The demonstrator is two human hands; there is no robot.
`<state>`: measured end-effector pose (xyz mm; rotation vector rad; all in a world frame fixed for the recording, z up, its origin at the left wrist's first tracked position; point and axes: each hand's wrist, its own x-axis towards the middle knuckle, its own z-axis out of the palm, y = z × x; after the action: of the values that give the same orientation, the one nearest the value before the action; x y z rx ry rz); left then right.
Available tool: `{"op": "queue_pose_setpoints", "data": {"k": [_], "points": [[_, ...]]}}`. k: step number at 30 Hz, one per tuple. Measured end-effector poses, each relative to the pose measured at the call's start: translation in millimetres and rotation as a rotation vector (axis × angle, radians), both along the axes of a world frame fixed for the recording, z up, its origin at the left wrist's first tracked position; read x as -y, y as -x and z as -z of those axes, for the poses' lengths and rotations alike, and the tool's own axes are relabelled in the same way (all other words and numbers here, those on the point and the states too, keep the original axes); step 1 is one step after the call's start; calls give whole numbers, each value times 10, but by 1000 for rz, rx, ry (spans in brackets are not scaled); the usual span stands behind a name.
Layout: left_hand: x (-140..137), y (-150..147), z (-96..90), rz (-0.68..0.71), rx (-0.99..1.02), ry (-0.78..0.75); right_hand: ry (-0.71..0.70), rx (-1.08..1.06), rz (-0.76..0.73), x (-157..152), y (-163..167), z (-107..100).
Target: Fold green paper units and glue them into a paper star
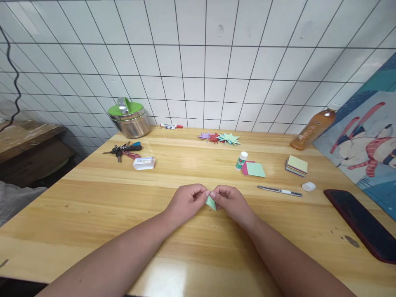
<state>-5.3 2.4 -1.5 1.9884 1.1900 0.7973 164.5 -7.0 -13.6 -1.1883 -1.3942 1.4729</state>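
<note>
A small folded piece of light green paper (pixel 211 203) is pinched between both hands, low over the middle of the wooden table. My left hand (pixel 189 201) grips its left side with thumb and forefinger. On its other side, my right hand (pixel 230 203) is closed on the paper with the thumb on top. Parts of the paper are hidden by the fingers. Beyond my right hand stands a glue stick (pixel 241 161) with a white cap, beside green and magenta paper squares (pixel 255 169). A slim craft knife (pixel 279 190) lies to the right.
Pointed folded paper stars (pixel 229 138) lie near the tiled wall. At left are a lidded steel pot (pixel 131 119), keys (pixel 119 152) and a white box (pixel 144 163). Rightward are a paper stack (pixel 297 164), white cap (pixel 308 187), phone (pixel 361 222) and bottle (pixel 314 128). A marker (pixel 171 126) lies behind.
</note>
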Motion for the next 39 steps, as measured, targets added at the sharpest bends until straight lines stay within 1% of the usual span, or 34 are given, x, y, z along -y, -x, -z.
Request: {"op": "queue_pose_setpoints", "data": {"k": [3, 8, 11, 13, 16, 19, 23, 27, 31, 33, 34, 37, 38, 39], "points": [[-1, -4, -6, 8, -5, -4, 0, -31, 1, -4, -14, -6], [-12, -1, 6, 21, -2, 9, 65, -69, -15, -7, -24, -29], [-22, 9, 26, 29, 21, 23, 56, -61, -39, -7, -44, -37], [-33, 16, 37, 28, 67, 55, 67, -79, -41, -6, -61, -53], [-57, 21, 43, 17, 193, 161, 109, -124, -3, -2, -74, -90], [-72, 15, 40, 7, 294, 245, 86, -128, 52, 4, -57, -107], [-66, -1, 37, 6, 312, 243, 72, -139, 113, 10, -11, -93], [-60, -6, 34, 32, 341, 283, 37, -175, 126, 11, 13, -86], [-72, -6, 35, 65, 407, 355, 1, -159, 97, 7, 15, -80], [-78, -9, 39, 78, 413, 368, -44, -85, 103, 9, 18, -76], [-79, -11, 40, 82, 407, 369, -96, -13, 125, 14, 22, -76], [-78, -16, 39, 89, 366, 364, -328, 251, 196, 44, 43, -92], [-77, -17, 35, 83, 347, 350, -390, 317, 206, 56, 52, -103], [-76, -17, 31, 73, 328, 329, -422, 354, 214, 68, 61, -116]]}}
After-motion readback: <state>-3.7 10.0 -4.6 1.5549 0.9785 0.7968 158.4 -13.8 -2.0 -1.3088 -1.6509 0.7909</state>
